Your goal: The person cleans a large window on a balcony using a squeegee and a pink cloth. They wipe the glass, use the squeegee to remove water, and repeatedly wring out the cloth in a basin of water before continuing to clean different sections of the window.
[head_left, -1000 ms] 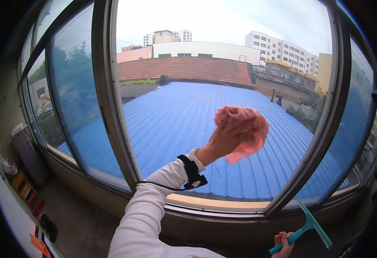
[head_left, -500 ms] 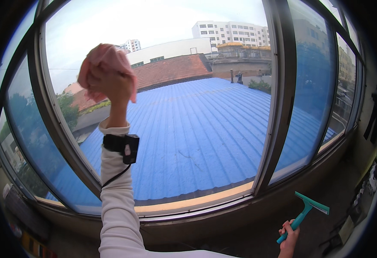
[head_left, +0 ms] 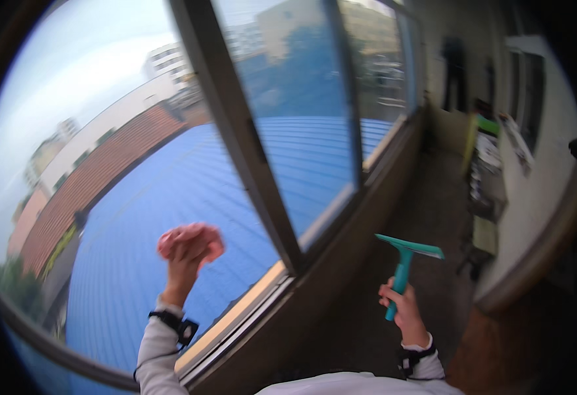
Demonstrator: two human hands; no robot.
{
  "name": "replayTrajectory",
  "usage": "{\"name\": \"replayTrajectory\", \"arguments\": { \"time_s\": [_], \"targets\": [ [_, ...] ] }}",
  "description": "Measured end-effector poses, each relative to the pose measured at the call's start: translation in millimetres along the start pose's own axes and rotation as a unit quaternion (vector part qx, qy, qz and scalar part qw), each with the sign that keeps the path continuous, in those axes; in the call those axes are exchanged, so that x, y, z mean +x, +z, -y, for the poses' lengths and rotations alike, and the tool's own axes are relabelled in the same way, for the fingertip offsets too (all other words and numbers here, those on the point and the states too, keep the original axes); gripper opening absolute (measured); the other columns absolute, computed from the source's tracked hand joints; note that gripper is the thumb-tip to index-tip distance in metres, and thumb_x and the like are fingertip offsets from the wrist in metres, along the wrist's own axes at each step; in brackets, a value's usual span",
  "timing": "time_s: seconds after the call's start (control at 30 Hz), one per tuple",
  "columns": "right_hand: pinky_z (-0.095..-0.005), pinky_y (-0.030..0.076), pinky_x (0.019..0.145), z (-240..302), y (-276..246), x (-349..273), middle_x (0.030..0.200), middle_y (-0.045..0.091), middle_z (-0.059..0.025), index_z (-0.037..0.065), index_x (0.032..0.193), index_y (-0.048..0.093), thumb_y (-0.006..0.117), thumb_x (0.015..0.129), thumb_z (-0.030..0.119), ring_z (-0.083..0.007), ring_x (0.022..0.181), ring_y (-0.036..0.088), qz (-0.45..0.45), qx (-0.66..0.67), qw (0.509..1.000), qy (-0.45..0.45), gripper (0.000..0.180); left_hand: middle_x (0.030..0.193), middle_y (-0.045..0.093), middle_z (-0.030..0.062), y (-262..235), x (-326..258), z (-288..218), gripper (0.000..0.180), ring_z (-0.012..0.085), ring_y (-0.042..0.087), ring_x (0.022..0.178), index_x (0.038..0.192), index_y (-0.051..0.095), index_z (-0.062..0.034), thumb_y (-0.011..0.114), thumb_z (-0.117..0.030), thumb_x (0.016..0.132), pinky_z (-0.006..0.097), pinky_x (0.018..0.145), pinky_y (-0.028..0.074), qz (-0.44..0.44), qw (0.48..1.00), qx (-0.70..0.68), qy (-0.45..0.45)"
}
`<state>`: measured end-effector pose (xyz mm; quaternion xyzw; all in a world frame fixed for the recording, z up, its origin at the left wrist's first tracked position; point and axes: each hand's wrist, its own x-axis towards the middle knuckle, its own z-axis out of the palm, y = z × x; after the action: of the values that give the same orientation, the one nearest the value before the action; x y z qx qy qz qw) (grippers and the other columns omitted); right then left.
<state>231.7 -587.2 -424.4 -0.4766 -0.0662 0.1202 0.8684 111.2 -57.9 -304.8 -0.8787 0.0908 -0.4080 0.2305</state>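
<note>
Holding a bunched pink cloth (head_left: 203, 238) at 8 o'clock: left hand (head_left: 180, 273), back toward the camera, fingers clamped on the cloth. Cloth-to-glass contact: cannot tell, motion blur. Right hand (head_left: 405, 308) at 4 o'clock, fingers clamped around the handle of a teal squeegee (head_left: 402, 271). Handle points between 12 and 1 o'clock, blade uppermost, tool apart from the window. Black straps (head_left: 178, 327) circle both wrists over white sleeves (head_left: 157, 368). Grey window post (head_left: 242, 131) runs from 11 o'clock down toward 6, meeting the sill (head_left: 236, 331). Blue ribbed roof (head_left: 124, 276) lies beyond the cloth; red-tiled roof (head_left: 104, 174) at 9 o'clock. Clutter (head_left: 489, 155) along the wall (head_left: 551, 197) at 3 o'clock, too blurred to identify.
</note>
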Motion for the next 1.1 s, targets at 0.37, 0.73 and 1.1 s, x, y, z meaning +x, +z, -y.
{"name": "replayTrajectory", "arguments": {
  "time_s": [0.37,0.73,1.1],
  "targets": [
    [-0.0273,0.045,0.056,-24,-83,8,0.079,0.062,-0.0069,0.008,0.087,0.057,0.078,0.089,0.013,-0.0093,0.056,0.054,-0.125,-0.039,0.991,0.016,0.022,0.131,0.066,0.0105,44,-20,-86,0.019,0.0302,0.059,0.124,0.103,0.078,-0.0037,0.068,0.001,0.087,0.040,0.100,0.051,-0.100,0.951,-0.206,-0.207],
    [-0.0263,0.044,0.055,14,-69,-59,0.074,0.058,-0.0006,0.008,0.086,0.059,0.077,0.091,0.021,-0.0082,0.056,0.052,-0.292,-0.102,0.951,0.026,0.023,0.129,0.060,0.0115,148,45,-190,0.049,0.0240,0.064,0.112,0.145,0.048,-0.0016,0.057,-0.013,0.098,0.038,0.097,0.053,0.001,0.276,-0.877,-0.394],
    [-0.0289,0.046,0.057,50,-170,-156,0.068,0.054,0.0009,0.007,0.084,0.060,0.074,0.093,0.029,-0.0103,0.057,0.053,-0.470,-0.112,0.876,-0.011,0.028,0.141,0.058,0.0107,215,126,-363,0.052,0.0260,0.057,0.129,0.146,0.048,-0.0072,0.046,-0.041,0.107,0.042,0.109,0.046,0.215,0.033,-0.934,-0.284]
  ]
}}
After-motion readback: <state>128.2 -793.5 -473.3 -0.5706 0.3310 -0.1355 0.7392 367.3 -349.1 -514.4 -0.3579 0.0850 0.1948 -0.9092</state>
